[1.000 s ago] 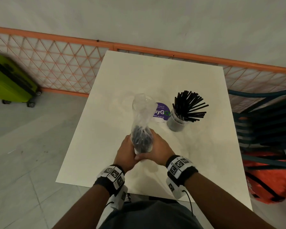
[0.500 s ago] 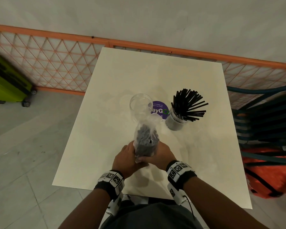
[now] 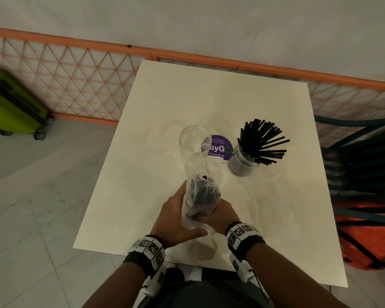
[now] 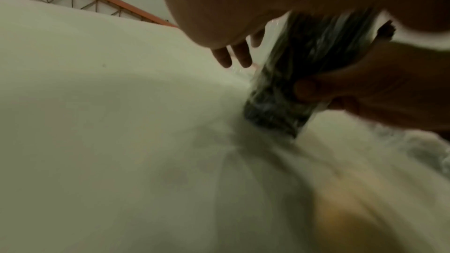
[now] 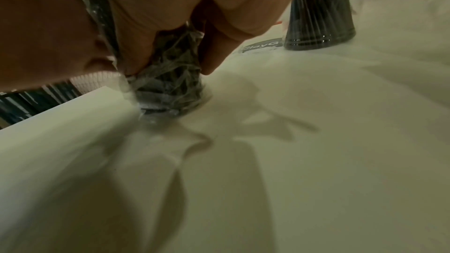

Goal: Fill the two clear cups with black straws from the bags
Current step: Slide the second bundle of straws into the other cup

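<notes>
Right hand (image 5: 185, 12) fingers curled round clear bag of black straws (image 5: 170, 76); bag's lower end near white tabletop (image 5: 316, 161). Left hand (image 5: 43, 32) against bag's other side. Straw-filled cup (image 5: 321, 24) stands beyond, beside purple sticker (image 5: 261, 46).

I see a crinkled, glossy clear plastic bag (image 3: 200, 192), a smooth matt pale worktop (image 3: 220, 96), a clear shiny plastic cup (image 3: 195, 142), matt black straws (image 3: 262, 141), and a glossy sticker (image 3: 219, 147).

Illumination is dim and warm-toned. Soft shadows fall on the white counter (image 3: 209, 103) below the hands. Both wrist views show motion blur; head-view edges curve.
</notes>
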`<move>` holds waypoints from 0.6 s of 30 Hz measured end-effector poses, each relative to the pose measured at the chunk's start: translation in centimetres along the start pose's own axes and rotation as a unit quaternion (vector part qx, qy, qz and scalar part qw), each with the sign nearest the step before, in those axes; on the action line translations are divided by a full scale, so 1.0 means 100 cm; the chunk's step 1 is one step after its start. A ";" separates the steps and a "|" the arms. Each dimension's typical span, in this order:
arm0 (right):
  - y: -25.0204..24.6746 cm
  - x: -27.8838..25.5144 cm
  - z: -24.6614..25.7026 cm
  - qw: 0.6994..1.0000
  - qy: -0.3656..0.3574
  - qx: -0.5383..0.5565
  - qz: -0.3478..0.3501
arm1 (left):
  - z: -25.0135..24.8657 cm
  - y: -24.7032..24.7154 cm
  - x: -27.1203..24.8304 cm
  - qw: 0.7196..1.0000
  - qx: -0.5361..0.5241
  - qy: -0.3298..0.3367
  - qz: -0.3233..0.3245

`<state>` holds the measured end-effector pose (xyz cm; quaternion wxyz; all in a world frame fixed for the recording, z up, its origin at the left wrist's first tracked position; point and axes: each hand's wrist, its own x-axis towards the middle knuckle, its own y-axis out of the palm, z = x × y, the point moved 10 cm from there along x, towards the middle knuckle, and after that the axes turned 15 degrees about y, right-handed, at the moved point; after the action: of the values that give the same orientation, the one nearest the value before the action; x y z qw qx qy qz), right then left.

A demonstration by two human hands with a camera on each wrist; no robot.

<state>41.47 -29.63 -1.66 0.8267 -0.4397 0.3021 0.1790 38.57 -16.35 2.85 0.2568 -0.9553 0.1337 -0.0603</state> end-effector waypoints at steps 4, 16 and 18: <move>-0.004 -0.010 0.015 0.998 -0.051 -0.026 0.005 | -0.020 -0.017 0.000 0.997 -0.032 0.034 -0.066; -0.033 -0.044 0.033 0.984 -0.152 0.093 -0.026 | -0.002 0.001 0.008 0.997 0.067 0.031 0.011; -0.033 -0.044 0.033 0.984 -0.136 0.116 -0.017 | -0.007 0.003 0.014 0.994 0.098 0.046 0.029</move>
<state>41.11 -28.86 4.69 0.9082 -0.3178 0.1983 0.1865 39.71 -17.33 3.35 0.3446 -0.9173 0.1668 -0.1097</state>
